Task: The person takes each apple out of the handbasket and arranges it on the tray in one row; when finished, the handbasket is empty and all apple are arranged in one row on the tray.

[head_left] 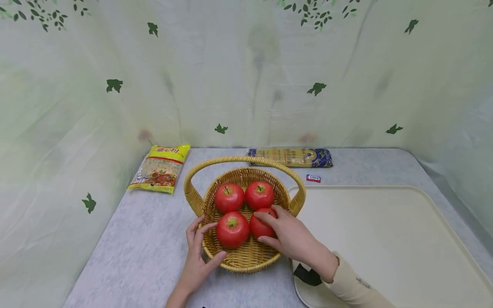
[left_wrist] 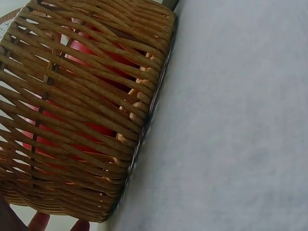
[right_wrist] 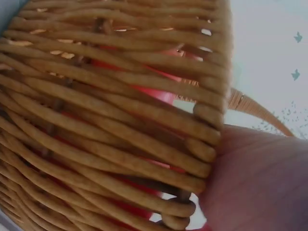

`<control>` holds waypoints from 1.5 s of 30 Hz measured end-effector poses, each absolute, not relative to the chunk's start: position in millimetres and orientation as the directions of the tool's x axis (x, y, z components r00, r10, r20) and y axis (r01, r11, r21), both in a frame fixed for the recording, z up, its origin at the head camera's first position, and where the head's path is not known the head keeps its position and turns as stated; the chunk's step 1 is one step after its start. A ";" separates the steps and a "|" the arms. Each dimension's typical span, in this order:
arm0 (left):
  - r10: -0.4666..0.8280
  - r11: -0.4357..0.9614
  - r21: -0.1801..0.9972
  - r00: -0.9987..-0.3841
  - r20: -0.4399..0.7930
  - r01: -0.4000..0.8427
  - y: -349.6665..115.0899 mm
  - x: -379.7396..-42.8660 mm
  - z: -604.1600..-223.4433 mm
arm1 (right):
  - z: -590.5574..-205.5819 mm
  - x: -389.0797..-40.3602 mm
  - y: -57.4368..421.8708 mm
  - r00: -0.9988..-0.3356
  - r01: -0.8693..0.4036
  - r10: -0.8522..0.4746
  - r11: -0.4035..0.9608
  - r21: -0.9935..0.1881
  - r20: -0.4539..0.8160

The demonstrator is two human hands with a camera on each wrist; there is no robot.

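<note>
A round wicker basket with a tall arched handle stands on the table, with several red apples in it. My right hand reaches over the basket's right rim and grips the front right apple between thumb and fingers. Around the front left rim, my left hand holds the basket, index finger over the edge and thumb at the front. Beside its index fingertip lies the front left apple. Two more, the back left apple and the back right apple, sit behind. Both wrist views show mostly woven wall.
A large cream tray lies on the right, with a black patch near its front left corner. At the back are a yellow food packet, a long noodle packet and a small red and blue packet.
</note>
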State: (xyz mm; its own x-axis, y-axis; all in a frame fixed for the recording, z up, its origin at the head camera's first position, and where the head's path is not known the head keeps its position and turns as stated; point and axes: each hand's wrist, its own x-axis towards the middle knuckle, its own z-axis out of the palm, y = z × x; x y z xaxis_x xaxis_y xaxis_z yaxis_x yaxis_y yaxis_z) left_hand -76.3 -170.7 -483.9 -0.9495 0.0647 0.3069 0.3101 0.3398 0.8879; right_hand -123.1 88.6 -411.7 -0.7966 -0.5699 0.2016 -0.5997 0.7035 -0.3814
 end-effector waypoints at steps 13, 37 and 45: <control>0.071 0.350 0.879 -0.945 0.320 0.324 -171.2 -76.1 -484.1 | -413.2 -129.0 80.4 -0.805 -0.585 -0.583 0.747 -0.314 0.113; 0.063 0.379 0.872 -0.949 0.308 0.308 -170.2 -74.5 -485.0 | -420.5 -125.9 84.5 -0.802 -0.594 -0.560 0.711 -0.377 0.206; 0.067 0.384 0.866 -0.945 0.319 0.320 -171.4 -75.5 -485.6 | -420.0 -121.6 88.1 -0.812 -0.583 -0.511 0.681 -0.442 0.283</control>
